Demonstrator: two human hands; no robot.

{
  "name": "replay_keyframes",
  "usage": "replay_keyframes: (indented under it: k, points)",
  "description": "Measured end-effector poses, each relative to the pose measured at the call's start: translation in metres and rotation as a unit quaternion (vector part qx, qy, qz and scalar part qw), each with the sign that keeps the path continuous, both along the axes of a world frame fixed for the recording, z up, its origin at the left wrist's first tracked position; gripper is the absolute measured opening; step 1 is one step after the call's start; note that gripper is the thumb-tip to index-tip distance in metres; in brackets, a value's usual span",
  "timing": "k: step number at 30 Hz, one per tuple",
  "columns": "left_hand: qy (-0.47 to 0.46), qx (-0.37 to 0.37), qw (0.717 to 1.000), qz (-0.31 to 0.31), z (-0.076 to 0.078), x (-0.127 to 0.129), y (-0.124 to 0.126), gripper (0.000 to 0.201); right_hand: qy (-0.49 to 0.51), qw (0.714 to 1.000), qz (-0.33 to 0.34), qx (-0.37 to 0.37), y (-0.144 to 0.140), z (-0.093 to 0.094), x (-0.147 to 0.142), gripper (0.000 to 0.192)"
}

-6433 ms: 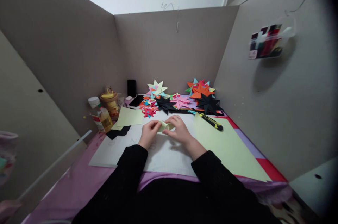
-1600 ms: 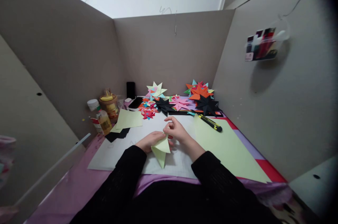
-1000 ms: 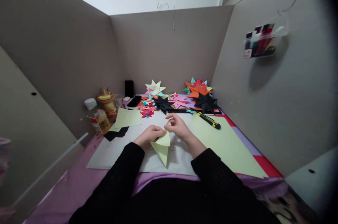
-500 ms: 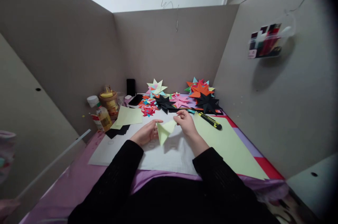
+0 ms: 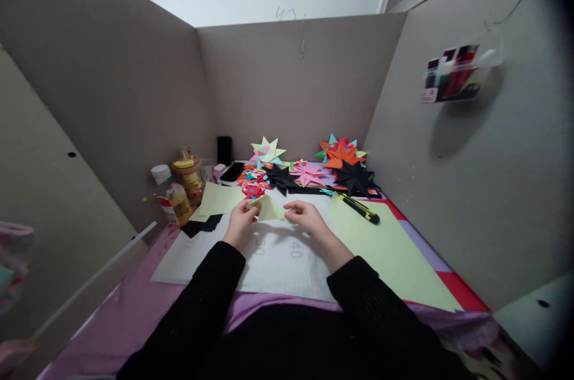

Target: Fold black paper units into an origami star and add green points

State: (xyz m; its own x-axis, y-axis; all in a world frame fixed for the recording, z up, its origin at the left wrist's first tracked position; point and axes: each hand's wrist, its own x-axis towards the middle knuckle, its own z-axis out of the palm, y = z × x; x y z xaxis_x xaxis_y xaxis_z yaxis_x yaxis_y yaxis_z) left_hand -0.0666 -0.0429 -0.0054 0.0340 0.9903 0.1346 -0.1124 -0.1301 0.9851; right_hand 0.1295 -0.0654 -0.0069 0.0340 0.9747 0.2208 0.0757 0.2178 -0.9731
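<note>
Between my hands, above the white sheet (image 5: 278, 269), is a pale green piece of folded paper (image 5: 269, 209). My left hand (image 5: 243, 220) pinches its left end, with thumb and fingers closed on it. The right end is pinched by my right hand (image 5: 305, 216), fingertips together at the paper's edge. Creases show in the paper, but its exact folds are too small to tell. To the right of my right hand, a black and yellow utility knife (image 5: 359, 208) lies on a large pale green sheet (image 5: 394, 254).
Folded paper stars, including a black one (image 5: 354, 177) and a pink one (image 5: 307, 173), cover the table's back. At left are pale green sheets (image 5: 220, 198), black paper (image 5: 200, 226), a glue bottle (image 5: 180, 201) and a brown tub (image 5: 188, 174). Grey panels (image 5: 296, 87) enclose the table.
The folded paper has been turned from a downward-pointing triangle to a flatter, wider position. Both hands have shifted slightly left, and the right hand is lower.
</note>
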Motion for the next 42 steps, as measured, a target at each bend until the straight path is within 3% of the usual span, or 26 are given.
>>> replay_keyframes:
  k: [3,10,17,20,27,36,42]
  points:
    - [0.026,0.017,0.999,-0.024,0.003,0.001,-0.004,0.023,-0.049,0.999,0.024,0.001,-0.002,0.001,-0.004,0.016]
    - [0.079,0.043,0.994,-0.067,0.007,0.01,-0.012,0.015,-0.098,0.994,-0.014,0.05,-0.008,0.01,-0.006,0.015]
    - [0.112,0.12,0.986,-0.026,0.009,0.007,-0.016,0.02,-0.118,0.989,-0.004,0.093,-0.015,0.018,-0.003,0.014]
    - [0.127,0.135,0.982,-0.035,0.009,0.006,-0.018,0.021,-0.123,0.986,-0.004,0.114,-0.016,0.021,-0.003,0.014]
    - [0.155,0.12,0.977,-0.083,0.008,0.004,-0.017,0.026,-0.132,0.976,-0.003,0.172,-0.019,0.026,-0.001,0.014]
    - [0.153,0.084,0.972,-0.157,0.005,0.006,-0.017,0.034,-0.143,0.974,0.015,0.174,-0.017,0.024,0.004,0.014]
    - [0.152,0.07,0.964,-0.206,0.006,0.003,-0.02,0.059,-0.137,0.976,0.035,0.164,-0.015,0.018,0.003,0.012]
